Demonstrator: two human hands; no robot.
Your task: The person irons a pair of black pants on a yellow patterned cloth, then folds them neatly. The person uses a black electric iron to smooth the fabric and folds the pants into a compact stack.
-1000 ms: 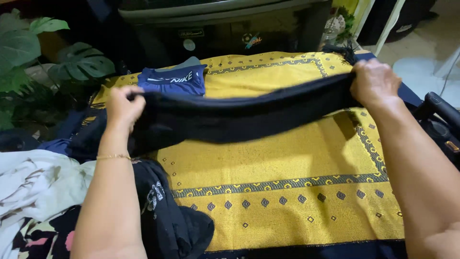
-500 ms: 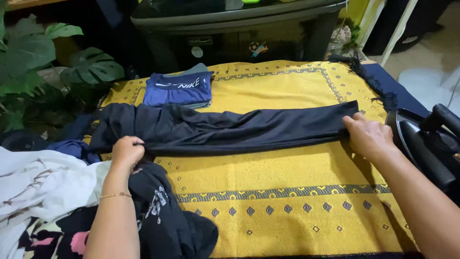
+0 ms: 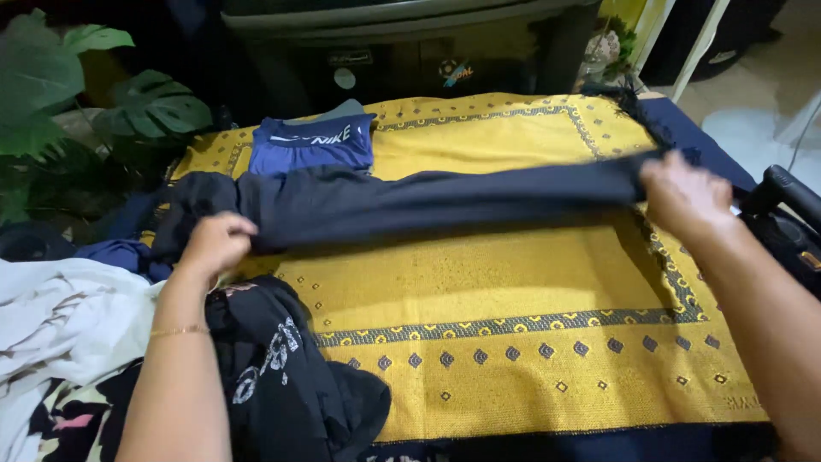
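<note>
Dark garment stretched across a yellow woven cloth with grey diamond borders [image 3: 513, 282]

The cloth pads the work surface; over it a long navy-black fabric garment [image 3: 428, 205] spans lengthwise — pulled taut, seemingly to flatten it. A folded blue shirt [image 3: 312, 144] sits behind, a crumpled black printed top [image 3: 282, 368] at the near left. The left hand [image 3: 214, 244] pinches one end, the right hand [image 3: 684, 197] is closed on the other.

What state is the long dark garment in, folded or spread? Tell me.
Folded lengthwise into a narrow band. The dark garment stretches across the yellow cloth, gripped by the left hand and the right hand.
</note>
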